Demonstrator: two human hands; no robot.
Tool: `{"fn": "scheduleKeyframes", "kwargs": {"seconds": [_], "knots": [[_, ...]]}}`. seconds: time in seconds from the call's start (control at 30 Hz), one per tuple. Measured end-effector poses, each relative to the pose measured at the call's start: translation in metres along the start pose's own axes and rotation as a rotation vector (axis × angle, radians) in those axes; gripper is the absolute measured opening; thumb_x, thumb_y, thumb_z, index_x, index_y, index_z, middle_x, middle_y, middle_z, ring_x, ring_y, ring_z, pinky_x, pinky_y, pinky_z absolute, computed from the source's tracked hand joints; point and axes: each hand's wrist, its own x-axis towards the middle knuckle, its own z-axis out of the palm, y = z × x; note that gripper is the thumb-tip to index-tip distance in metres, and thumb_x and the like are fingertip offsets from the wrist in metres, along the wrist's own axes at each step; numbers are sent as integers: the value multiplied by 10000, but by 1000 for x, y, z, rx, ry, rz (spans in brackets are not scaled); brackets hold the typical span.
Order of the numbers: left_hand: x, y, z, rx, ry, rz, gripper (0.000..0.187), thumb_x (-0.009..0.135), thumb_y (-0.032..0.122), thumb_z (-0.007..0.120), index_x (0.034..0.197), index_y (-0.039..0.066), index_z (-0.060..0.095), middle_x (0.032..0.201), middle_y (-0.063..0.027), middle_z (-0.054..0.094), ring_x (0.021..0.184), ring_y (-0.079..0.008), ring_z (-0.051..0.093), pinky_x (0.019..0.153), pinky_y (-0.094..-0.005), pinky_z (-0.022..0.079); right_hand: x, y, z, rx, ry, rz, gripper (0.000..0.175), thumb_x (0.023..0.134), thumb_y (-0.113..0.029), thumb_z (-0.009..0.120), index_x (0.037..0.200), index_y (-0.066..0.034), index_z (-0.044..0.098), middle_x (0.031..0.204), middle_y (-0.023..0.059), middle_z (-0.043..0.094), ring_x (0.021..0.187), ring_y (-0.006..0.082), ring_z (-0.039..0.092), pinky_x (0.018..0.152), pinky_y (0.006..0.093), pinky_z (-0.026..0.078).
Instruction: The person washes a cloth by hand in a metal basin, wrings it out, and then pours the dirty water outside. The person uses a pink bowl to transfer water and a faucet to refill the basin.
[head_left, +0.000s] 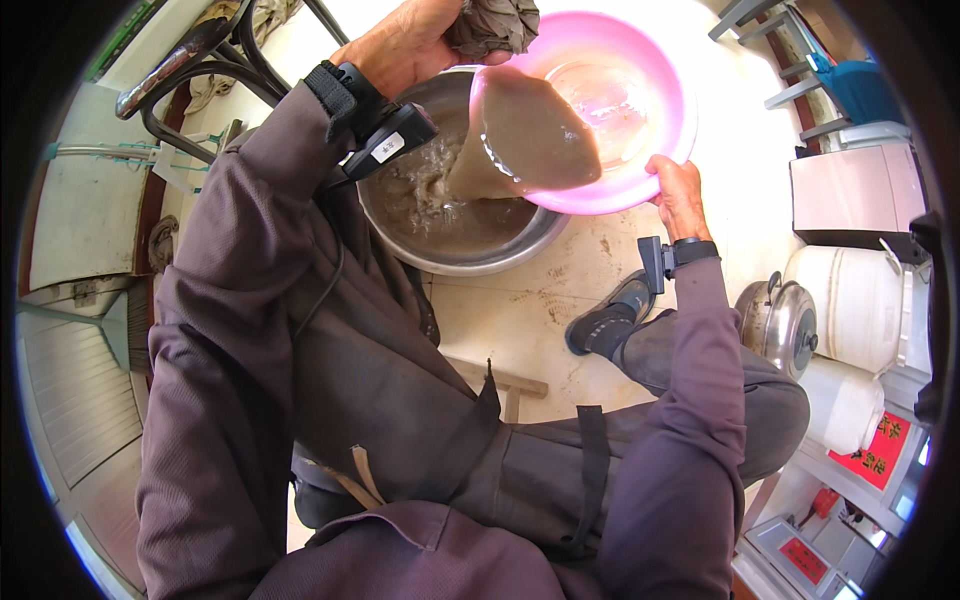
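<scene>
My right hand (679, 191) grips the near right rim of a pink plastic basin (671, 75). The basin tilts leftward, and murky brown water (536, 131) pours over its lip. Below it, a round stainless steel basin (465, 264) stands on the floor, where the stream splashes into more cloudy water (480, 225). My left hand (412, 45) holds a wadded grey cloth (495, 26) at the pink basin's far left rim. Its fingertips are next to that rim; whether they support it is hard to tell.
A black metal chair frame (225, 67) stands at upper left. At right are a lidded steel pot (776, 322) and white plastic barrels (851, 304). A wooden stool's edge (517, 379) shows between my legs, and my shoe (611, 307) rests on the tiled floor (480, 315).
</scene>
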Motion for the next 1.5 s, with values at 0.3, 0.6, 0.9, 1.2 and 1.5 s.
{"fn": "scheduleKeyframes", "kwargs": {"seconds": [0.3, 0.6, 0.9, 1.2, 1.5], "knots": [[-2, -3, 4, -35, -60, -74, 209, 954, 285, 572, 895, 102, 653, 758, -69, 687, 660, -204, 677, 575, -366, 553, 18, -1, -7, -232, 121, -141, 442, 737, -89, 575, 1140, 78, 650, 937, 141, 689, 798, 240, 663, 730, 324, 532], [0, -3, 4, 41, -66, -33, 208, 952, 297, 571, 927, 106, 648, 780, -66, 695, 686, -205, 687, 551, -350, 538, 19, 2, -8, -249, 141, -165, 443, 746, -84, 566, 1147, 82, 650, 956, 144, 698, 851, 240, 668, 767, 323, 525], [-2, 0, 3, -12, -20, -6, 201, 945, 311, 583, 924, 123, 651, 773, -38, 695, 673, -207, 695, 534, -335, 540, 12, 16, -20, 231, -27, 132, 363, 769, -19, 563, 1101, 129, 560, 999, 191, 614, 877, 297, 666, 750, 434, 601], [-1, 2, 2, -81, -113, -88, 237, 961, 346, 554, 897, 143, 659, 787, -28, 702, 724, -188, 701, 528, -296, 516, 15, 45, -22, 608, -189, 315, 128, 787, 55, 545, 914, 47, 531, 900, 114, 566, 762, 219, 618, 688, 353, 612], [-2, 1, 4, -98, -108, -69, 254, 974, 350, 537, 910, 136, 659, 799, -23, 693, 701, -188, 686, 504, -305, 484, 18, 54, -17, 588, -139, 278, 100, 786, 52, 544, 867, 5, 510, 843, 93, 569, 665, 212, 616, 588, 297, 592]]}}
